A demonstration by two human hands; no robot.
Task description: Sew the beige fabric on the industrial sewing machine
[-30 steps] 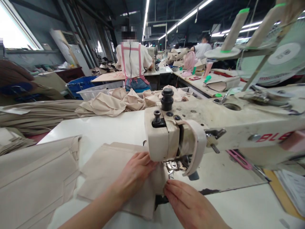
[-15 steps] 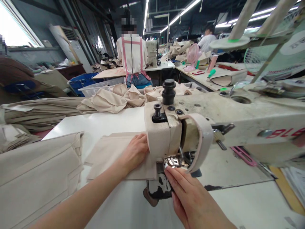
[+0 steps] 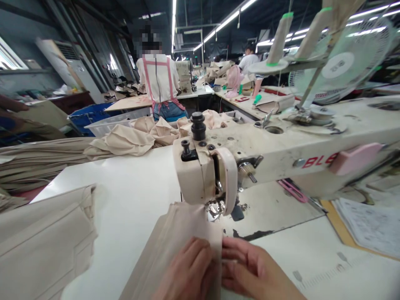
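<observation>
A beige fabric piece point(image 3: 184, 227) lies on the white table, its far end under the presser foot point(image 3: 215, 208) of a cream sewing machine point(image 3: 250, 160). My left hand point(image 3: 187, 273) rests on top of the fabric at the near edge, fingers together and bent. My right hand point(image 3: 253, 273) lies beside it on the fabric's right edge, fingers pressed against the cloth. Both hands sit just in front of the needle area.
A stack of beige fabric point(image 3: 40, 241) lies at the left. More crumpled beige pieces point(image 3: 131, 137) sit at the table's far edge. A person in a pink apron point(image 3: 159, 83) stands beyond with their back turned. A fan point(image 3: 343, 62) and thread cones point(image 3: 279, 31) are at the right.
The fabric piece has been turned and pulled toward me, now lying lengthwise under the foot. Both hands moved back to the near edge of the table. The camera shifted slightly left.
</observation>
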